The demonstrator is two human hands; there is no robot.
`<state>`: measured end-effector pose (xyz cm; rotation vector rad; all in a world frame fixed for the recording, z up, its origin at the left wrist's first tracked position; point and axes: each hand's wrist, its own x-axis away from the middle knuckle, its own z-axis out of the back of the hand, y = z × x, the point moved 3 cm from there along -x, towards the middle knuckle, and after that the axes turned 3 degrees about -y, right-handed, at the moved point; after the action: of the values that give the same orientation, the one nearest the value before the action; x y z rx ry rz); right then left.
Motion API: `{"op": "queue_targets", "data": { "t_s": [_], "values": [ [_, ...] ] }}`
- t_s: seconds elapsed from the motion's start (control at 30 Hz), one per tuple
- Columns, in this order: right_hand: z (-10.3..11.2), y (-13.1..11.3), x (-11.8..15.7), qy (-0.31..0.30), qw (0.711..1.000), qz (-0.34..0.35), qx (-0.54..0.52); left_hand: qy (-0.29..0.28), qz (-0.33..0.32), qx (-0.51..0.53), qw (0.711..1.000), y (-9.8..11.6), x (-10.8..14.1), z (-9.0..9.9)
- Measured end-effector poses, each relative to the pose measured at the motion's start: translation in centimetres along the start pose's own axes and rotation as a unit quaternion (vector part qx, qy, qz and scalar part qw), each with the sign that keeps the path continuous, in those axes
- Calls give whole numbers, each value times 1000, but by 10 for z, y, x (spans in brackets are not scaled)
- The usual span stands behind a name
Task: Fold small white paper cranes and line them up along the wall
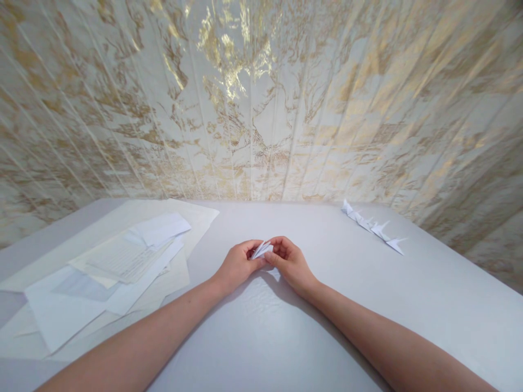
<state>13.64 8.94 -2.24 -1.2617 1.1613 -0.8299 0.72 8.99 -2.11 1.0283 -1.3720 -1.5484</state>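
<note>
A small piece of folded white paper [263,250] is held between both hands, just above the middle of the table. My left hand [241,264] pinches its left side, the thumb in front and the fingers curled behind. On the other side, my right hand [292,264] grips the paper with thumb and bent fingers. Several thin pointed layers of the paper stick up between the hands. The fingers cover its lower edges and part of its sides.
Loose sheets of paper [151,272], one with lines of writing, overlap on the left of the table [261,348]. A row of several pointed folded paper figures [378,230] lies at the back right. A gold-patterned wall covering [261,136] rises behind the table's far edge.
</note>
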Motion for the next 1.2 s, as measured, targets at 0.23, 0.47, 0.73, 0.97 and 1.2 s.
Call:
{"op": "queue_targets", "data": {
  "t_s": [0.23, 0.47, 0.73, 0.97, 1.2],
  "values": [
    [3, 2, -1, 34, 999, 20, 19, 12, -8, 0, 1000, 3, 3, 0],
    [9, 5, -3, 90, 991, 77, 66, 27, 1, 8, 1000, 4, 4, 1],
    [7, -2, 0, 74, 990, 65, 96, 36, -3, 33, 999, 10, 4, 1],
    [6, -2, 1, 27, 997, 45, 48, 44, -2, 20, 999, 10, 4, 0],
    [2, 1, 1, -5, 997, 31, 70, 86, -17, -11, 996, 7, 4, 4]
  ]
}}
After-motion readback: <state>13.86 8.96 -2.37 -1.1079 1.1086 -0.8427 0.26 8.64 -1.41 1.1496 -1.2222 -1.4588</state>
